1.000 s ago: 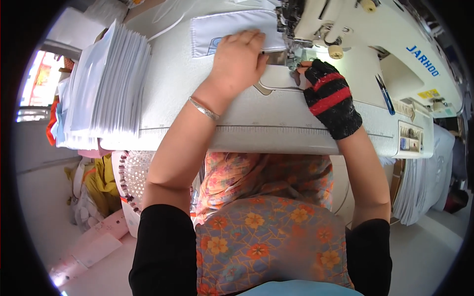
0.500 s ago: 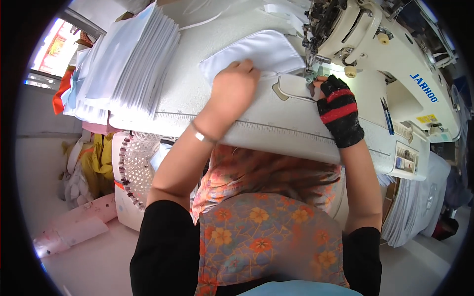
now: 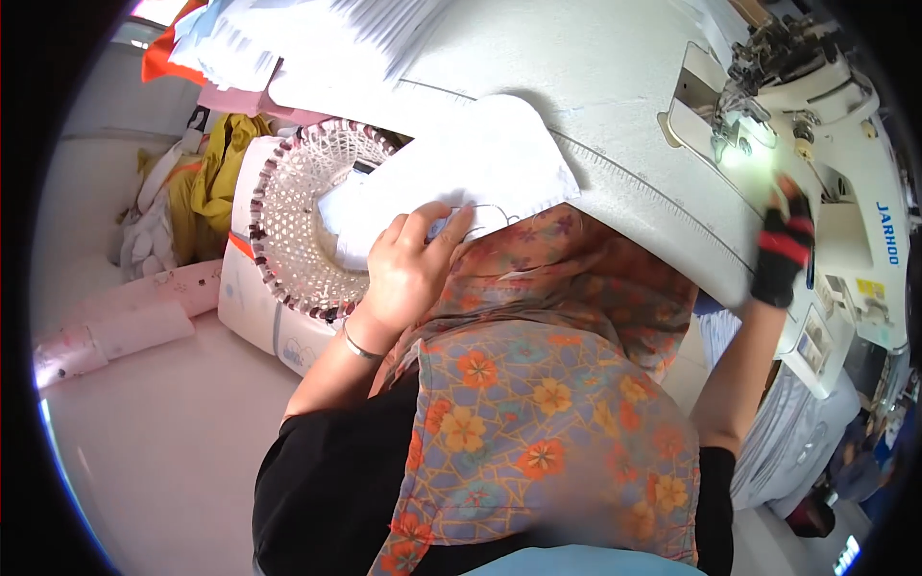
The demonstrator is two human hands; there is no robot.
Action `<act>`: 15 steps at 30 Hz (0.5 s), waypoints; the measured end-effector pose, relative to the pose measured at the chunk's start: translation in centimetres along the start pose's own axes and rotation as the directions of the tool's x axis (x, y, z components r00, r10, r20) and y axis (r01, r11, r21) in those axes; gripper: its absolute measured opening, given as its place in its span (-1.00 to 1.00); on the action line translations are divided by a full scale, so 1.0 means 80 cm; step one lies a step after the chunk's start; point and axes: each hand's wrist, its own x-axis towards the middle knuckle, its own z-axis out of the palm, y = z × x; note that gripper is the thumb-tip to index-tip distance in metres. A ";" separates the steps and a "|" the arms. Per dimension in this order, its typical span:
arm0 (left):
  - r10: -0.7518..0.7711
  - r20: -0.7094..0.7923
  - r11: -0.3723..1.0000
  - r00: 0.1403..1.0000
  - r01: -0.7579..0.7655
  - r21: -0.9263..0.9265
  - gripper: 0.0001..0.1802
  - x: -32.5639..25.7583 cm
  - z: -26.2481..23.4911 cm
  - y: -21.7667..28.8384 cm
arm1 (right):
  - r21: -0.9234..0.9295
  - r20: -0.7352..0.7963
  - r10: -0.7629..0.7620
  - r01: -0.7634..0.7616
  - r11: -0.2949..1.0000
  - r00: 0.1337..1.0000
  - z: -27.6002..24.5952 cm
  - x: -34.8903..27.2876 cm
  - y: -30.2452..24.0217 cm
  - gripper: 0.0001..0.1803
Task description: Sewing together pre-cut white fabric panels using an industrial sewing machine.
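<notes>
At far left, pale pink roll (image 3: 125,326) low down, mustard-yellow cloth (image 3: 226,173) bunched above it. Next, openwork basket (image 3: 279,230) with dark-beaded rim; stack of white pieces (image 3: 355,29) on the table behind. Left hand (image 3: 413,269), bare, bracelet (image 3: 357,341) at wrist, palm down, fingers bent, thumb and fingers pinching the near edge of a white cloth piece (image 3: 499,144). Cloth lies across the view between basket and table edge, covering part of both, blue print near the fingers; cannot tell if it touches the basket. Floral apron (image 3: 543,394) below, on the person's front and lap. White table (image 3: 615,96) with ruler marks along its edge. Right hand (image 3: 788,235), black-and-red glove, bare fingertips, near the lit needle area; motion-blurred, cannot tell whether fingers are spread or together. Grey-white bundle (image 3: 797,437) below, white sewing machine (image 3: 884,178) at far right.
</notes>
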 end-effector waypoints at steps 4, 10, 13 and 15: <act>0.008 -0.011 1.000 1.000 -0.008 0.012 -0.55 0.003 -0.002 -0.006 | -0.643 0.013 0.380 -0.283 0.712 0.925 -0.115 -0.070 0.079 -0.66; 0.007 -0.049 1.000 0.999 -0.008 -0.021 -0.57 0.003 0.005 -0.006 | -0.588 0.159 0.420 -0.256 0.767 0.894 -0.137 -0.064 0.115 -0.71; 0.014 -0.090 1.000 0.996 -0.016 -0.017 -0.57 0.008 0.009 -0.002 | -0.082 0.230 0.431 -0.424 0.902 0.872 -0.095 -0.053 0.075 -0.78; 0.004 -0.066 1.000 0.998 -0.004 0.002 -0.58 0.006 0.005 -0.001 | -0.012 0.274 0.026 -0.024 1.000 0.961 -0.053 -0.024 -0.037 -0.73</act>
